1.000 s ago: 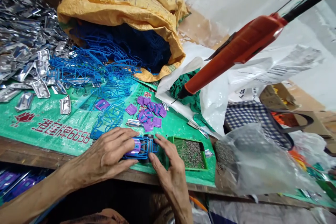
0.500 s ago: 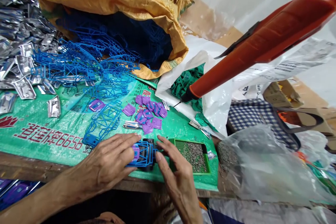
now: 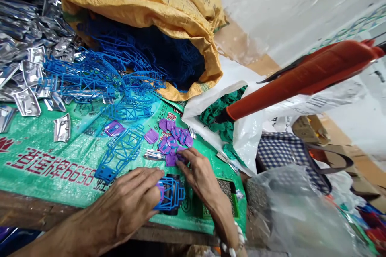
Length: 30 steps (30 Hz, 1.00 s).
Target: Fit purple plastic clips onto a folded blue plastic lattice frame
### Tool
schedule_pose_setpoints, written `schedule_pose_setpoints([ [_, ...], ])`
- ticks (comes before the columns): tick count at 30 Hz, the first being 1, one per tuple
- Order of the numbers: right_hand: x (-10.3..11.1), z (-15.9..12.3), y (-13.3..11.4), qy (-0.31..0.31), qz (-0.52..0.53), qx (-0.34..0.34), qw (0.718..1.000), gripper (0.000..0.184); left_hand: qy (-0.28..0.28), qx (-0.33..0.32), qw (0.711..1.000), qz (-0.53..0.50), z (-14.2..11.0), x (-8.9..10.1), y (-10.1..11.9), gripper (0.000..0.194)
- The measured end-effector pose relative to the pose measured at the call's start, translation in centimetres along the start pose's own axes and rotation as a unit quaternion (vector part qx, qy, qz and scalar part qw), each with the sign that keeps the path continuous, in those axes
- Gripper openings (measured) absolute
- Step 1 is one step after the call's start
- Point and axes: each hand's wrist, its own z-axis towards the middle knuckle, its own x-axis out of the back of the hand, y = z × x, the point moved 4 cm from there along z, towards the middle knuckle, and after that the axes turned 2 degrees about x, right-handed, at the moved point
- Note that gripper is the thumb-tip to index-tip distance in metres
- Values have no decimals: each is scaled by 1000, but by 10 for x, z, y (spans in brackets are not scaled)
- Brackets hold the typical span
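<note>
My left hand (image 3: 132, 196) is wrapped over a toy car (image 3: 173, 192) with a blue lattice frame, dark wheels and a purple part inside. The hand covers its left end and steadies it on the green sheet. My right hand (image 3: 200, 172) is at the near edge of a small pile of purple plastic pieces (image 3: 171, 141), thumb and fingers closing on a purple piece (image 3: 181, 153). Left of the pile lie a blue lattice frame (image 3: 122, 150) and a separate purple piece (image 3: 114, 128). A curved silver piece (image 3: 154, 154) rests beside the pile.
A red power screwdriver (image 3: 289, 84) hangs slanting in from the right. Behind are a yellow sack (image 3: 144, 4) of blue frames and a white bag (image 3: 250, 128) of green parts. Silver pieces (image 3: 33, 68) heap at left; a green tray (image 3: 237, 204) of screws sits partly under my right wrist.
My right hand has left the car's right end and moved up to the purple pieces. My left hand stays on the car. The view has shifted slightly.
</note>
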Motion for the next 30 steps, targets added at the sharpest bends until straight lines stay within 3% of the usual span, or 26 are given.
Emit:
schedule_pose_setpoints([
  [3,0,11,-1,-30,1,17,999,29,-2,17,1000,-18,-6,-5,-1,11],
  [8,-4,11,2,-52,-5,33,998,32,-53,20,998,-8,-11,-4,0,10],
  [13,-6,6,0,-42,11,54,998,17,-52,18,998,-14,-8,4,0,8],
  [18,-7,6,3,-13,41,69,997,26,-28,-33,999,4,-3,10,3,8],
  [24,-11,6,7,53,102,50,992,28,-14,-49,998,27,-2,10,6,10],
  [30,-14,6,17,112,126,40,985,28,-23,-52,998,33,-8,7,-5,27],
])
